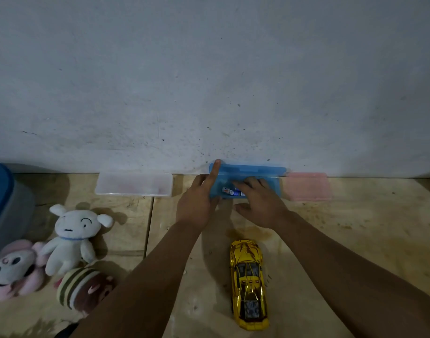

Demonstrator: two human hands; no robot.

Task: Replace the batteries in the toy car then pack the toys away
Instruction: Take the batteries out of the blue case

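I brace the blue case (245,178) by the wall with my left hand (197,203), index finger straight up against its raised lid. My right hand (257,203) reaches in, fingers spread flat over the batteries (231,191); I should pinch them out singly. The toy car (248,284) waits near me

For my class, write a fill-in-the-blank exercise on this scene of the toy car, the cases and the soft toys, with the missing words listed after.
1. Both hands are at the open ____ case by the wall.
2. The right hand reaches into the case, where a ____ lies.
3. The toy car on the floor is ____ in colour.
4. The left hand has its ____ finger raised along the case's left end.

Missing words: blue; battery; yellow; index
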